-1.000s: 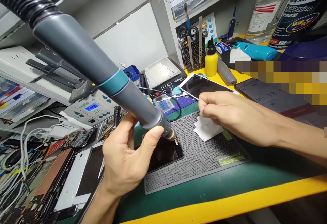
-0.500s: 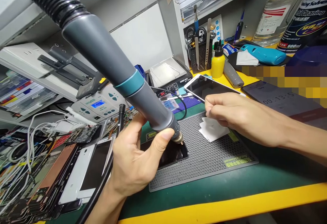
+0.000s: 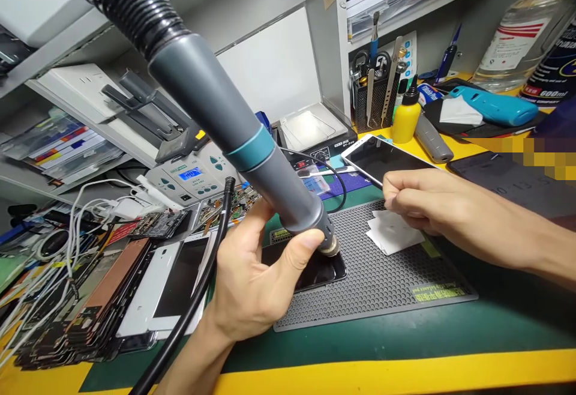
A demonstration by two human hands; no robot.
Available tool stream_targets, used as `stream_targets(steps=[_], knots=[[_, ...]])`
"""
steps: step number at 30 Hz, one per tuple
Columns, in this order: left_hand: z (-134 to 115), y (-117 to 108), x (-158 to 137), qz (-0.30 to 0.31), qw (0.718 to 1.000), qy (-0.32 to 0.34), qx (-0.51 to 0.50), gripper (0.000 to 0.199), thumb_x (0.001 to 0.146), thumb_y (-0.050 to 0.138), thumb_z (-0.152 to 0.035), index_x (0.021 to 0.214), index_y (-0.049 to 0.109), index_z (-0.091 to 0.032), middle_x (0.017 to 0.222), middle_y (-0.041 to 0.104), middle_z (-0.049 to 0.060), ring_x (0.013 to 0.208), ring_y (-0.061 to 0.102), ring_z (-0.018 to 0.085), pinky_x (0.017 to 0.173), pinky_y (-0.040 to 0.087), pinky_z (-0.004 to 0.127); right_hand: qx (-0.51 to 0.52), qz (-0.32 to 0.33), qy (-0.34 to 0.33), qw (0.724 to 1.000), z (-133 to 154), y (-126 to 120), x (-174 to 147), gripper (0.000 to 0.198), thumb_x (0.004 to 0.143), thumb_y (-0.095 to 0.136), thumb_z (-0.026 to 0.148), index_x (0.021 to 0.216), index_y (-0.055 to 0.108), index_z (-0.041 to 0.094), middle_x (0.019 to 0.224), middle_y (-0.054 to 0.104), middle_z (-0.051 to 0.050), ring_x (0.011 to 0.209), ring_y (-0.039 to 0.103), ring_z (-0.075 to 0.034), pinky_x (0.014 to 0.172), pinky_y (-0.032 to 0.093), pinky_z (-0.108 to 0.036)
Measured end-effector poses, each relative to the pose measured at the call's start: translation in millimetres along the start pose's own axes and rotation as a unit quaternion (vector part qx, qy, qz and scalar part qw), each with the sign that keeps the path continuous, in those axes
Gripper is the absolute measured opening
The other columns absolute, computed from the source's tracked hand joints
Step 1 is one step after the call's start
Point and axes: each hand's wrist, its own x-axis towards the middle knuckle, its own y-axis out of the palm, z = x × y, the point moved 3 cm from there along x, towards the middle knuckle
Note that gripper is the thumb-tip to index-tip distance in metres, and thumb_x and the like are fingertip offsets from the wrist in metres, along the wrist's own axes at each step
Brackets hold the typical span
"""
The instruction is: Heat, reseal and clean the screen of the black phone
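Note:
My left hand (image 3: 256, 275) is closed about the lower end of a grey hot air gun handpiece (image 3: 216, 107) with a teal ring, its thumb across the near side. The metal nozzle (image 3: 332, 247) points down at the right end of a black phone (image 3: 321, 272), which lies on a grey honeycomb mat (image 3: 351, 296). The hand hides the phone's left part. My right hand (image 3: 432, 203) is closed in a pinch just above some white paper pieces (image 3: 391, 233) on the mat. Whatever its fingers hold is hidden.
Stacked phone parts (image 3: 94, 305) and white cables (image 3: 72, 233) crowd the left. A control station (image 3: 189, 173) with a lit display stands behind. A white-framed phone (image 3: 387, 158), yellow bottle (image 3: 406, 116), tweezers holder (image 3: 371, 104) and dark phone with timer digits (image 3: 508, 185) are at the right.
The camera view has turned slightly, so the whole scene sits farther right. The nozzle has tilted a little and its copper tip no longer shows. Both hands keep their grips.

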Motion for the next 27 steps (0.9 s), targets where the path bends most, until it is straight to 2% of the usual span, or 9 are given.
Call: stream_targets(steps=[6, 14, 24, 27], knots=[[6, -6, 0, -0.035, 0.999, 0.008, 0.038, 0.029, 0.089, 0.072, -0.021, 0.116, 0.067, -0.026, 0.114, 0.073, 0.001, 0.106, 0.07, 0.021, 0.094, 0.056, 0.03, 0.01, 0.013, 0.016, 1.0, -4, 2, 0, 0.027, 0.081, 0.053, 0.036, 0.062, 0.038, 0.022, 0.062, 0.032, 0.003, 0.055, 0.028, -0.013, 0.047, 0.02, -0.028], [8, -6, 0, -0.037, 0.999, 0.001, 0.036, 0.023, 0.09, 0.071, -0.026, 0.113, 0.066, -0.027, 0.107, 0.07, 0.0, 0.103, 0.067, 0.02, 0.092, 0.053, 0.031, 0.055, 0.036, 0.047, 0.997, -1, 8, -3, 0.028, 0.083, 0.049, 0.031, 0.061, 0.035, 0.023, 0.06, 0.03, 0.004, 0.056, 0.024, -0.014, 0.049, 0.018, -0.031], [7, -3, 0, -0.029, 0.999, 0.008, 0.013, 0.023, 0.091, 0.069, -0.025, 0.114, 0.065, -0.029, 0.117, 0.069, -0.003, 0.115, 0.064, 0.018, 0.098, 0.051, 0.026, 0.062, 0.028, 0.064, 0.996, 1, 13, -3, 0.028, 0.081, 0.052, 0.031, 0.061, 0.034, 0.023, 0.058, 0.03, 0.005, 0.055, 0.021, -0.013, 0.049, 0.017, -0.029], [7, -3, 0, -0.027, 0.999, 0.006, 0.017, 0.026, 0.091, 0.069, -0.025, 0.117, 0.064, -0.03, 0.118, 0.069, -0.003, 0.112, 0.066, 0.018, 0.095, 0.053, 0.026, 0.071, 0.032, 0.07, 0.995, 2, 14, -3, 0.028, 0.082, 0.051, 0.03, 0.061, 0.034, 0.023, 0.058, 0.031, 0.005, 0.056, 0.021, -0.013, 0.05, 0.017, -0.029]])
